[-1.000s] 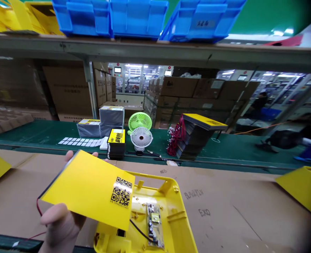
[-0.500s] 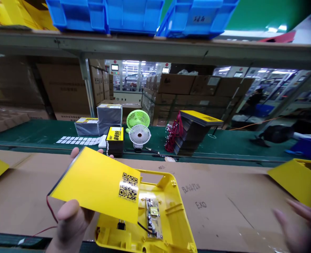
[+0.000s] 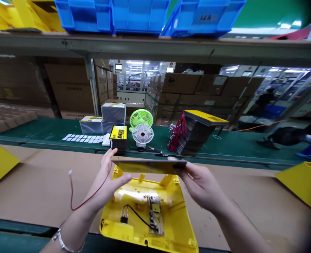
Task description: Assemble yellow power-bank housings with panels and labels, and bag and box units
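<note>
A flat panel is seen nearly edge-on above a yellow housing. My right hand grips the panel's right end between thumb and fingers. At its left end, my left hand has thumb and fingers spread, with the panel's edge near them; firm contact is hard to make out. A thin red wire with a white plug runs by my left wrist. Inside the housing lie a circuit board and a black socket joined by a black cable.
Yellow housings stand at the far left and far right on cardboard. Behind are a stack of panels with red wires, a white fan, a green fan and boxes. Blue bins sit on the shelf overhead.
The panel has turned from showing its yellow face to nearly edge-on and moved right and up. My right hand has come in from the right and taken hold of it; my left hand's grip has loosened.
</note>
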Demonstrator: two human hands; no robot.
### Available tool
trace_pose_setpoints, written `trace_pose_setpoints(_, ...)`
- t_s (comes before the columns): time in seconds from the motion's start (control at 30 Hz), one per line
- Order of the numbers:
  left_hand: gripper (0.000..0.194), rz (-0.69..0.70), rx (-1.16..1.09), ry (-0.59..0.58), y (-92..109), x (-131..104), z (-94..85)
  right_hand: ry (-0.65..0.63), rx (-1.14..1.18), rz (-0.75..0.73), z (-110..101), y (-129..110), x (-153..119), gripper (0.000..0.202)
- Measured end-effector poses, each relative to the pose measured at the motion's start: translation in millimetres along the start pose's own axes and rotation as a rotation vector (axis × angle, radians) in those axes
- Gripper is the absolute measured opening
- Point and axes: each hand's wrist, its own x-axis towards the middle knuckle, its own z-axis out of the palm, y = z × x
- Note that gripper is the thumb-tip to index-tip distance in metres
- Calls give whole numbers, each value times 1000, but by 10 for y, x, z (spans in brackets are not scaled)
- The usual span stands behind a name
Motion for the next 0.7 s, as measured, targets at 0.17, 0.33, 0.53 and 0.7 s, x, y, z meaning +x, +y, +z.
trace_pose_setpoints(0.17,44,-71,231,-76,-286,297,-114,-21,-16,203,146,159,131,26)
trace_pose_setpoints(0.33,36,-46,184,-68,-451,380,-25,-24,-49,185,340,223,124,28)
trace_pose_setpoints(0.53,32,40,225,-69,-462,376,12,-185,-171,228,245,437,127,27)
trace_pose_setpoints(0.7,28,96,347,-63,-451,340,65,-290,-330,321,138,514,163,24)
